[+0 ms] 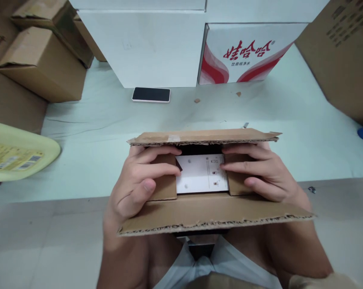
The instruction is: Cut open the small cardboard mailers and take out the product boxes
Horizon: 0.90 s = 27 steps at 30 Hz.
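Observation:
A brown cardboard box [217, 210] with its top flaps parted is between my hands at the table's front edge. Inside it, partly covered by the short side flaps, shows a white printed surface [199, 172] with small icons and text; I cannot tell whether it is a carton or a leaflet. My left hand [142, 176] holds the left end, its fingers reaching over the left inner flap [165, 182]. On the opposite end my right hand [259, 170] grips likewise, fingers over the right inner flap [238, 182]. Parts of both hands are hidden by the long flaps.
A phone [151, 94] lies on the table [103, 120] before stacked white cartons [157, 48], one printed in red [247, 56]. Brown boxes [45, 64] stand left, another large box [340, 56] right. A yellow-green bottle [21, 152] juts in at left.

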Each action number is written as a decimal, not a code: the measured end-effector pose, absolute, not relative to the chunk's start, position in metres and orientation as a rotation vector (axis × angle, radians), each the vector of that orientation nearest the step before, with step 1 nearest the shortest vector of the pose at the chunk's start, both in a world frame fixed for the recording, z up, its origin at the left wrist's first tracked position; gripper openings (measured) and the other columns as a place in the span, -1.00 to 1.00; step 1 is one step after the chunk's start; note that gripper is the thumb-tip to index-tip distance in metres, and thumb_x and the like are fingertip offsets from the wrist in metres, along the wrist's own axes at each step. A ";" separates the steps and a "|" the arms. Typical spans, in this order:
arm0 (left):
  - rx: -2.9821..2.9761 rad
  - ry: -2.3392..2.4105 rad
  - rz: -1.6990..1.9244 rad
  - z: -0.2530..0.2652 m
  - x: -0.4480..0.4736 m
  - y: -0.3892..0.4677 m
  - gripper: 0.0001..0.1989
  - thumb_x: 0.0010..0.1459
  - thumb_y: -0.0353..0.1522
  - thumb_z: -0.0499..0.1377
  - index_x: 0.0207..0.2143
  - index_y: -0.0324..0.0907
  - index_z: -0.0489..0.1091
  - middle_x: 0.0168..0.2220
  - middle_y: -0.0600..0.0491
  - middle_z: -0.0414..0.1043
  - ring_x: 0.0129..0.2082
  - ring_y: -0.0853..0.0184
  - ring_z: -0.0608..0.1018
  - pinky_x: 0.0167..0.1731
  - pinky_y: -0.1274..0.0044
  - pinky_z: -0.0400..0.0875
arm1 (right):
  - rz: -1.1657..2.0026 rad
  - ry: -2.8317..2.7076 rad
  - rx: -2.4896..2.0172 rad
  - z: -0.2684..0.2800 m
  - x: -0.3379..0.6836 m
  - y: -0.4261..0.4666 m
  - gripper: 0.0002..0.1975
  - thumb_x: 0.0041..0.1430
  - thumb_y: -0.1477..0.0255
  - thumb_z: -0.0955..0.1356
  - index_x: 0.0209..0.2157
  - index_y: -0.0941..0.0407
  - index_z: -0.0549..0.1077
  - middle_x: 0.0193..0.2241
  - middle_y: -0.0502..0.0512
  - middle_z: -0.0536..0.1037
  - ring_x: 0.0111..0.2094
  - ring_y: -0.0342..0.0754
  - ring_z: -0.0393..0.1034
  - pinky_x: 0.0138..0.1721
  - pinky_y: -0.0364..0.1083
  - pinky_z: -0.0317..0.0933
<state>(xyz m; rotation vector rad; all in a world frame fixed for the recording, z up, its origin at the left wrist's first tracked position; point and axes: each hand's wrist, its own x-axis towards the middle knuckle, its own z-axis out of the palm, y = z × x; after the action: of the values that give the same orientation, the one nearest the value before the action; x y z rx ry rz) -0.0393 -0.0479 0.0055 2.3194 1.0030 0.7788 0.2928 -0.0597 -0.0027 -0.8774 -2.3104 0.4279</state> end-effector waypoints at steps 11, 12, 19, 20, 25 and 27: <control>2.282 0.865 1.080 -0.005 -0.041 -0.045 -0.35 0.40 -0.05 -0.26 -0.23 0.12 0.64 0.06 0.06 0.51 0.09 0.07 0.44 0.28 0.17 0.20 | 0.451 -2.248 -0.950 0.001 0.289 -0.071 -0.55 0.38 0.16 0.14 -0.15 -0.02 0.61 0.23 0.09 0.39 0.30 0.30 0.17 0.32 0.31 0.07; 2.270 0.851 1.115 -0.004 -0.039 -0.046 -0.35 0.40 -0.04 -0.27 -0.25 0.09 0.63 0.06 0.06 0.51 0.10 0.08 0.43 0.28 0.18 0.20 | 0.430 -2.185 -0.943 -0.001 0.288 -0.071 -0.56 0.38 0.15 0.14 -0.18 -0.02 0.59 0.23 0.09 0.38 0.32 0.30 0.14 0.34 0.33 0.04; 2.098 0.816 1.430 -0.002 -0.028 -0.047 -0.46 0.39 -0.03 -0.21 -0.37 -0.06 0.44 0.01 0.05 0.52 0.12 0.09 0.37 0.31 0.16 0.09 | 0.295 -1.851 -0.830 -0.021 0.285 -0.063 -0.70 0.38 0.12 0.18 -0.24 -0.06 0.44 0.14 0.02 0.47 0.26 0.20 0.27 0.37 0.35 0.06; 2.100 0.795 1.438 -0.002 -0.029 -0.046 -0.47 0.39 -0.04 -0.21 -0.36 -0.06 0.43 0.02 0.05 0.52 0.12 0.08 0.37 0.31 0.15 0.09 | 0.306 -1.833 -0.814 -0.022 0.285 -0.062 -0.71 0.38 0.13 0.18 -0.23 -0.06 0.44 0.14 0.01 0.48 0.26 0.19 0.29 0.36 0.35 0.07; 2.100 0.747 1.438 -0.006 -0.031 -0.044 -0.47 0.40 -0.06 -0.23 -0.33 -0.06 0.43 0.04 0.05 0.51 0.14 0.09 0.35 0.34 0.16 0.05 | 0.339 -1.760 -0.792 -0.024 0.284 -0.060 -0.71 0.37 0.11 0.21 -0.26 -0.07 0.44 0.13 -0.03 0.50 0.26 0.17 0.30 0.32 0.30 0.15; 2.066 0.749 1.455 -0.007 -0.031 -0.045 -0.48 0.40 -0.06 -0.22 -0.33 -0.06 0.43 0.04 0.05 0.51 0.14 0.09 0.35 0.34 0.16 0.05 | 0.332 -1.729 -0.763 -0.025 0.283 -0.059 -0.70 0.37 0.10 0.22 -0.28 -0.04 0.44 0.12 -0.04 0.51 0.26 0.15 0.30 0.31 0.27 0.16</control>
<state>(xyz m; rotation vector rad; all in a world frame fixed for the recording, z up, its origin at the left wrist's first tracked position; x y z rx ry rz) -0.0305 -0.0448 -0.0072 2.0657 0.7485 1.4548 0.2831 -0.0595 -0.0245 -0.7626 -1.7293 0.3316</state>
